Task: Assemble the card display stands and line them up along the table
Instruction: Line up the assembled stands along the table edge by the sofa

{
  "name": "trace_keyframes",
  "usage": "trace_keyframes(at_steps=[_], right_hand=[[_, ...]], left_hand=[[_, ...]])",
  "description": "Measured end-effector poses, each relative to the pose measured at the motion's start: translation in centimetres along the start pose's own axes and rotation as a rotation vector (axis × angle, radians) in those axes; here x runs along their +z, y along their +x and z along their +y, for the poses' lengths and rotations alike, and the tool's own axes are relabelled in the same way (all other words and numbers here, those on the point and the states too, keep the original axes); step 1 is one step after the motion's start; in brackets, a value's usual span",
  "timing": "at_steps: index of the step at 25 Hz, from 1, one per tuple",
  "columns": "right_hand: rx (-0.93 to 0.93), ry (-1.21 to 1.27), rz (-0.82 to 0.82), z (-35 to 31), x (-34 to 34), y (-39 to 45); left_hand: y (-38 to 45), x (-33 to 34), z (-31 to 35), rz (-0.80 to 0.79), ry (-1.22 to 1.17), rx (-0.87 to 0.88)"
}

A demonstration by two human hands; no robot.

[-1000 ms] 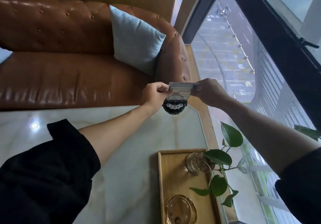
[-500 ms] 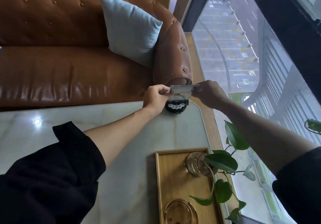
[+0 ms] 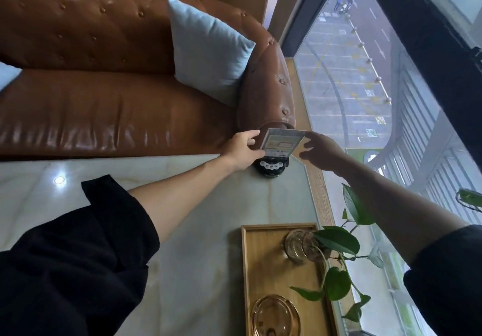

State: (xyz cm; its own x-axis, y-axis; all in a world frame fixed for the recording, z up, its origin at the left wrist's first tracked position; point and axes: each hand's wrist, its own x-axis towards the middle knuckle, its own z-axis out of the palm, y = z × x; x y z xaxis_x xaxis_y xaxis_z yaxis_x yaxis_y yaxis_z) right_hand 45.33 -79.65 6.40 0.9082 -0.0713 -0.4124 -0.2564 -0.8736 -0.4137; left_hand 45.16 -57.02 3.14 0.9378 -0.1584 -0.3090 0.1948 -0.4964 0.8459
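Sofa (image 3: 104, 106) glossy brown leather, button-tufted back. Cushion (image 3: 206, 48) pale blue-grey, plain. Worktop (image 3: 208, 205) off-white marble look, faint veins. Card (image 3: 283, 142) white border, yellow-green panel, maybe a red box in the middle; print blurred. Stand base (image 3: 271, 167) black with white dots. Tray (image 3: 258, 270) light wood. Leaves (image 3: 339, 241) green. Sleeves (image 3: 78, 257) black.

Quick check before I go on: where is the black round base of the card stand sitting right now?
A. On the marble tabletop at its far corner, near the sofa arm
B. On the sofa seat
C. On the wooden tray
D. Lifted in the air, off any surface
A. The black base rests on the marble tabletop by the sofa arm, well beyond the wooden tray, with the card above it.
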Motion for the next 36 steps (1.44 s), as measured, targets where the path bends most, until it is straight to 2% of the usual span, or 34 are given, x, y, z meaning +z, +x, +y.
trace_keyframes(at_steps=[4,8,12,17,21,24,30,32,36], right_hand=[[0.077,-0.018,0.124,-1.8,-1.8,-2.0],[-0.064,-0.055,0.349,-7.6,-2.2,-5.5],[-0.238,0.001,0.393,-15.2,1.1,-9.7],[-0.389,0.071,0.214,-24.1,8.8,-15.5],[-0.510,0.133,0.059,-29.4,15.5,-20.7],[-0.558,0.164,-0.071,-31.3,19.8,-23.9],[-0.556,0.116,-0.258,-32.0,25.4,-26.7],[-0.544,0.058,-0.286,-32.4,26.5,-27.1],[-0.535,-0.061,-0.275,-32.5,28.4,-27.4]], left_hand=[[-3.3,-4.8,-0.2,0.022,0.071,0.015],[-8.1,-10.8,-1.5,0.066,0.063,0.030],[-14.3,-17.0,-2.8,0.115,0.007,0.059],[-24.1,-25.2,-7.7,0.221,0.026,0.025],[-30.6,-29.3,-12.0,0.213,0.068,-0.055],[-34.6,-30.7,-14.1,0.111,0.050,-0.094],[-38.8,-30.5,-17.7,-0.217,0.161,-0.171],[-39.3,-29.8,-19.2,-0.245,0.197,-0.198],[-39.5,-28.3,-21.0,-0.154,0.276,-0.161]])
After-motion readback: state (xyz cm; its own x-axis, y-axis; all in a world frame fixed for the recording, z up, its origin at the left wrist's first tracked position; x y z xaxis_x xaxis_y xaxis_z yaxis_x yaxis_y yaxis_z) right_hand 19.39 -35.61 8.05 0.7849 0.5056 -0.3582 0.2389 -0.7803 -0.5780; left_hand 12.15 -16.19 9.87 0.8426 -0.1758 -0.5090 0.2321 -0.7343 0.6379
